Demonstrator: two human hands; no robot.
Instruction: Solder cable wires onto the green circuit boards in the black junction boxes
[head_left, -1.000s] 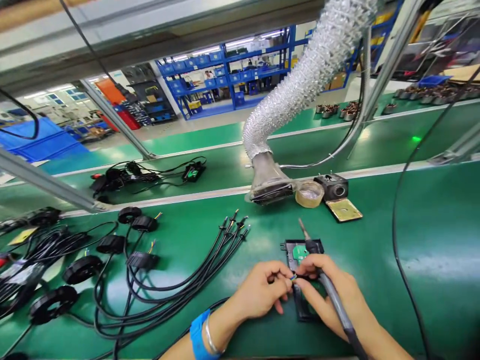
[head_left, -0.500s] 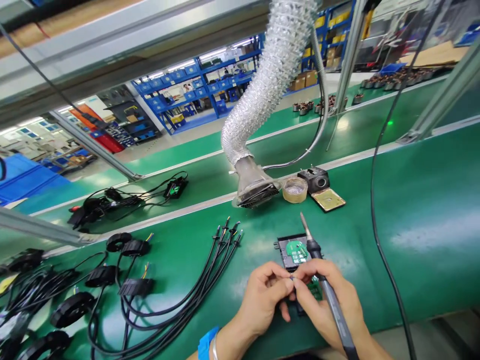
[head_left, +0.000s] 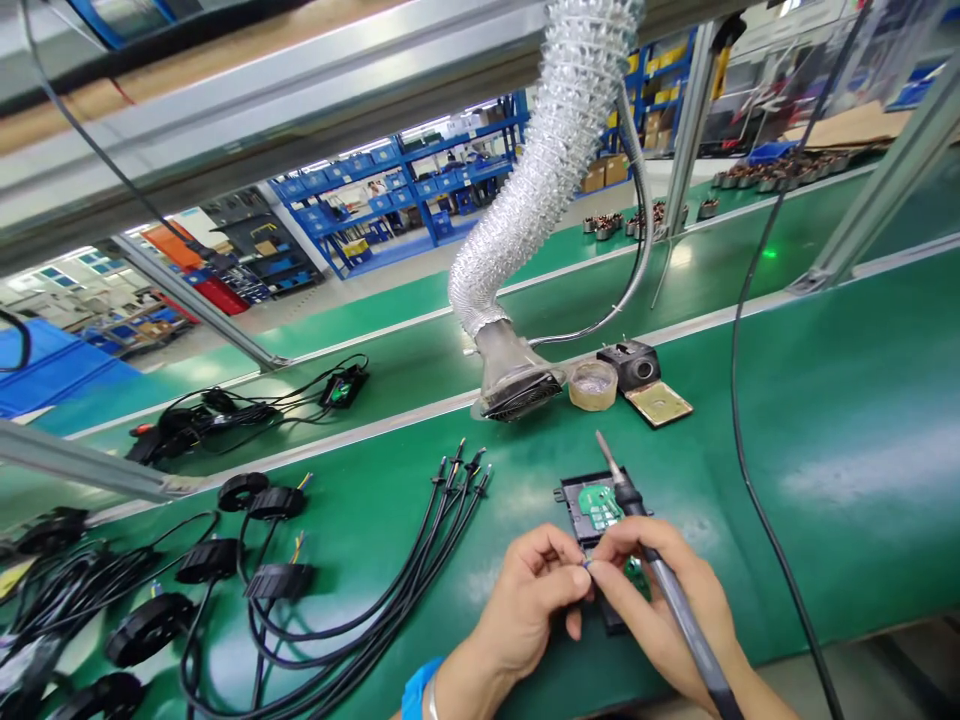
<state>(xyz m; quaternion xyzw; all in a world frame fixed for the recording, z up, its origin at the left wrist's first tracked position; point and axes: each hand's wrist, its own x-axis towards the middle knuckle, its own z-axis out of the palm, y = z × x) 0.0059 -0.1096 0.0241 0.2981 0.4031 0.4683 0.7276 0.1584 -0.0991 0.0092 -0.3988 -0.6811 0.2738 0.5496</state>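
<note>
Barely shifted, left hand (head_left: 529, 590) pinches wire tip (head_left: 586, 564); right hand (head_left: 660, 600) grips soldering iron (head_left: 664, 580).

A long green bench (head_left: 825, 400) runs across the room, with a second green one (head_left: 420, 340) behind it. A shiny silver hose (head_left: 547, 170) hangs down from a grey metal frame (head_left: 300, 90). Far back stand blue shelves (head_left: 390, 190) full of blue boxes under bright lights.
</note>
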